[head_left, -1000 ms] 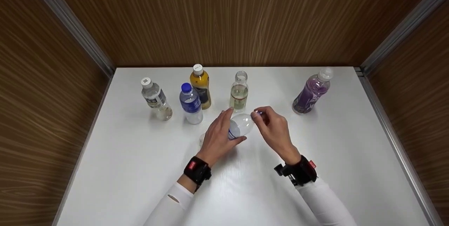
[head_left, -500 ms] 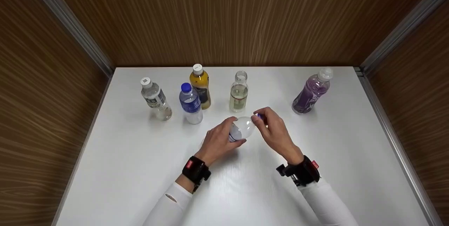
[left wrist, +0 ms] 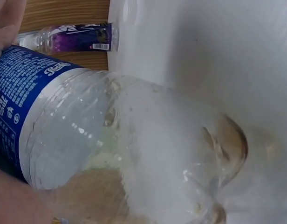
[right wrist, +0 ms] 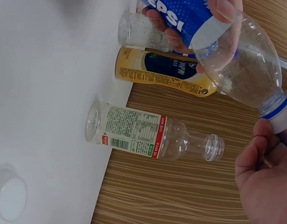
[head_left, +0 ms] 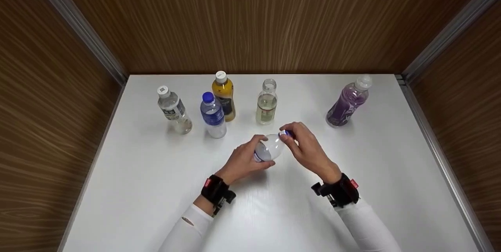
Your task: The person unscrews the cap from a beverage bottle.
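Note:
A clear Pepsi bottle [head_left: 273,146] with a blue label leans in my left hand [head_left: 240,162], whose fingers and thumb grip it around the label. Its neck points up toward my right hand [head_left: 309,152]. Thumb and fingertips of that hand pinch the white and blue bottle cap [right wrist: 279,117], which sits at the bottle's mouth in the right wrist view. The left wrist view shows the lower part of the bottle [left wrist: 148,140], see-through, close over the white table. In the head view the left hand hides most of the label.
Behind the hands stand an uncapped bottle [head_left: 266,107], a blue-capped bottle [head_left: 213,118], a yellow bottle [head_left: 224,91] and a white-capped bottle [head_left: 172,107]. A purple bottle [head_left: 346,105] is at the right. A white cap-like piece [right wrist: 12,198] lies on the table [head_left: 148,189].
Both hands and the bottle have come slightly nearer the person. The left fingers have bent further around the bottle, and more of the cap shows between the right fingertips.

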Action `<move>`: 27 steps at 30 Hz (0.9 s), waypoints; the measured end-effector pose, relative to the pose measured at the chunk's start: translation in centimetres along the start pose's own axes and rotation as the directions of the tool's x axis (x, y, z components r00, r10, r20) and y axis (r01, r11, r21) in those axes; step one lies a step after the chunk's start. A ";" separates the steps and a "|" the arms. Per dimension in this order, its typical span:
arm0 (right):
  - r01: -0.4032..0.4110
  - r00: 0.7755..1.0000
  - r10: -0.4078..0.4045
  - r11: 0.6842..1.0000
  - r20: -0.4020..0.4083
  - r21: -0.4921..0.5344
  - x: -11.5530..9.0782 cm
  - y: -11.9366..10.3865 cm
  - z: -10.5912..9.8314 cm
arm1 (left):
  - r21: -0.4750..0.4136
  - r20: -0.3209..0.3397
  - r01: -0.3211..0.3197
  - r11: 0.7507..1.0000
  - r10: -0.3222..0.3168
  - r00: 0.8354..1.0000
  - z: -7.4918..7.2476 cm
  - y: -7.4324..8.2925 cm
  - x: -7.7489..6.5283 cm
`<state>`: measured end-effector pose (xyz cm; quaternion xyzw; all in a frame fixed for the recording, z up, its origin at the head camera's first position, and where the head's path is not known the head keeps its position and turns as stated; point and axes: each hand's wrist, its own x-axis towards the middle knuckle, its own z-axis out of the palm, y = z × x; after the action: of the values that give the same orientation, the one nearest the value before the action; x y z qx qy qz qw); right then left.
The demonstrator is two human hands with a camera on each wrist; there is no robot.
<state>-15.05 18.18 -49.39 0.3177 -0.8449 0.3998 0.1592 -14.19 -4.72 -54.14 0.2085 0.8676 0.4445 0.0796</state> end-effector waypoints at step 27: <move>-0.217 0.974 0.212 0.974 -0.077 -0.063 0.3 -0.5 0.3 | 0.444 -0.283 -0.058 0.894 0.201 0.938 0.8 -0.2 0.1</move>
<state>-14.96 17.62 -49.16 0.2045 -0.8819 0.3953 0.1559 -14.10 -4.19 -54.70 0.2036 0.9291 0.2749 -0.1407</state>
